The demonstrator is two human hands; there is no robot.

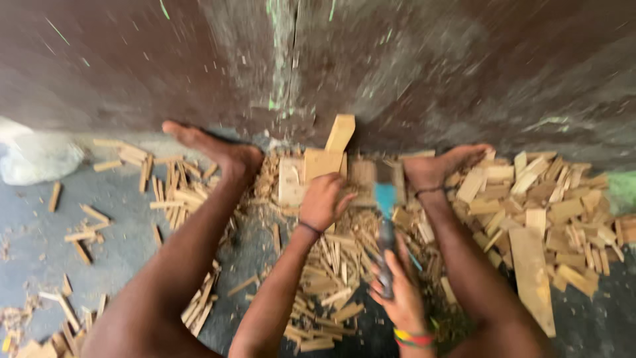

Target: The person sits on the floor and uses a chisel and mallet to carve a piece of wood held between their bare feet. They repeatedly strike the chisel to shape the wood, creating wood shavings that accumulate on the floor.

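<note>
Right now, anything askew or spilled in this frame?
Yes. Split sticks and chips lie scattered across the floor. The left hand holds a wood block while the right hand holds a motion-blurred tool, close to those fingers.

1. soft, even daylight is filling the scene, casting no hard shadows or glare.
2. motion blur is smearing the tool (the blade end most of all) and the right hand.
3. the dark wall is streaking towards the edges.
</note>
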